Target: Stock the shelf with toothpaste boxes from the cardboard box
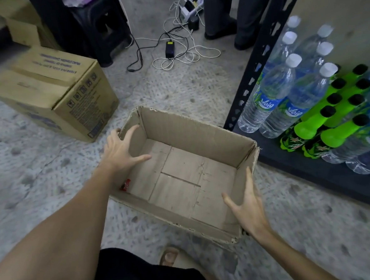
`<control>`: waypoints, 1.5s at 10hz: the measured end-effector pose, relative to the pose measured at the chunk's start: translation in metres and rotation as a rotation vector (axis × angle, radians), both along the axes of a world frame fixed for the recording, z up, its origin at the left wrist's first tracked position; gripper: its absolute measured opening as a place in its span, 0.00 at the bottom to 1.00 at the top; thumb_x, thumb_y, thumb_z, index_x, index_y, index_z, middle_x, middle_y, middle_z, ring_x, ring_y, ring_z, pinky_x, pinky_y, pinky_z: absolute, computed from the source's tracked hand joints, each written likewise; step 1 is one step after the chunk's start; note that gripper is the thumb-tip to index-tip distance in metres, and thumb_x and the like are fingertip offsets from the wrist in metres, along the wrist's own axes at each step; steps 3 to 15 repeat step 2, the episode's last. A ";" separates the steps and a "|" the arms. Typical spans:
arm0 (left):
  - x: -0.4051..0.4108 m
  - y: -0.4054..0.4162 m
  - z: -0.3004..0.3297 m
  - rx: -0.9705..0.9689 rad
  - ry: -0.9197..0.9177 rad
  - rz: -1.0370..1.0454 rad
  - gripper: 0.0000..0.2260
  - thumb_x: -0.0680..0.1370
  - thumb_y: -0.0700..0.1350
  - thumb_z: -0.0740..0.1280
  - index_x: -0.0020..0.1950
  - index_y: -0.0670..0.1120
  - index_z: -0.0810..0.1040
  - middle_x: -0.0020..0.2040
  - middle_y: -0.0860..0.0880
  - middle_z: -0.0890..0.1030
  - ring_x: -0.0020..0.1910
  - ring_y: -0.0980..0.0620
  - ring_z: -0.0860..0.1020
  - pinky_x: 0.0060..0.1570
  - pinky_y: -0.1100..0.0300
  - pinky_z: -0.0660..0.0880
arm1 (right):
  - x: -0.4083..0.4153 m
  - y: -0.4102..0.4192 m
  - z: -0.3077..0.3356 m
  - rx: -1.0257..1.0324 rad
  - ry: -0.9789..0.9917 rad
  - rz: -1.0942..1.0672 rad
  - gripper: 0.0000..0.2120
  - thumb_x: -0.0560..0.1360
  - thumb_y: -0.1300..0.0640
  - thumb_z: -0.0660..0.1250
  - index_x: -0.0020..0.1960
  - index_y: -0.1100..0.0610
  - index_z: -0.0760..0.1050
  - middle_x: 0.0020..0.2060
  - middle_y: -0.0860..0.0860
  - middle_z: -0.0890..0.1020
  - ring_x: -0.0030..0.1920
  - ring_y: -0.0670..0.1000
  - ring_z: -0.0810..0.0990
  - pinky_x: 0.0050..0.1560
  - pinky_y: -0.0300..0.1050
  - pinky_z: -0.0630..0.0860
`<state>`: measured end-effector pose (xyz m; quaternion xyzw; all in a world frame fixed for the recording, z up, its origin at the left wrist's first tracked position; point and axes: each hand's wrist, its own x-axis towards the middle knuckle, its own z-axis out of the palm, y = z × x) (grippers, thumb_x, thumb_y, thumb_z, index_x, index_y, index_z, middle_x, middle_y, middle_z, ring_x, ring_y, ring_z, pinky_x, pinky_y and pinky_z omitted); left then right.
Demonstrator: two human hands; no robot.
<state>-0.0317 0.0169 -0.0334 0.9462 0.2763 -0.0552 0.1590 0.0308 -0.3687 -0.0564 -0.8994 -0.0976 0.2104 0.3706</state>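
1. Your left hand (120, 152) is spread open at the left wall of the open cardboard box (192, 126), fingers over the rim and thumb reaching inside; can't tell if it actually touches the wall.
2. Your right hand (248, 209) is open too, fingers straight, lying against the right wall near the box's near corner.
3. The box sits on the speckled floor (176, 88), just beside the black shelf (311, 164) on the right; rim is torn and ragged.
4. Inside the box: bare cardboard bottom and one small red thing (125, 184) in the near-left corner (too small to say if it's a toothpaste box).
5. On the shelf's bottom level: clear water bottles (270, 91) with white caps, and green bottles (315, 123) with black caps just right of them.
6. Far left on the floor: a closed printed carton (53, 91). Behind, tangled cables (180, 51) and a black adapter.
7. Your sandalled foot (171, 256) is just below the box's near edge.
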 end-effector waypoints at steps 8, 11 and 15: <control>0.013 -0.013 0.024 0.175 -0.099 -0.138 0.38 0.72 0.67 0.67 0.78 0.54 0.60 0.68 0.36 0.64 0.68 0.35 0.66 0.66 0.40 0.66 | 0.015 -0.007 0.007 0.144 -0.045 -0.153 0.41 0.73 0.40 0.71 0.80 0.35 0.53 0.77 0.46 0.69 0.77 0.52 0.66 0.77 0.58 0.63; 0.013 -0.013 0.024 0.175 -0.099 -0.138 0.38 0.72 0.67 0.67 0.78 0.54 0.60 0.68 0.36 0.64 0.68 0.35 0.66 0.66 0.40 0.66 | 0.015 -0.007 0.007 0.144 -0.045 -0.153 0.41 0.73 0.40 0.71 0.80 0.35 0.53 0.77 0.46 0.69 0.77 0.52 0.66 0.77 0.58 0.63; 0.013 -0.013 0.024 0.175 -0.099 -0.138 0.38 0.72 0.67 0.67 0.78 0.54 0.60 0.68 0.36 0.64 0.68 0.35 0.66 0.66 0.40 0.66 | 0.015 -0.007 0.007 0.144 -0.045 -0.153 0.41 0.73 0.40 0.71 0.80 0.35 0.53 0.77 0.46 0.69 0.77 0.52 0.66 0.77 0.58 0.63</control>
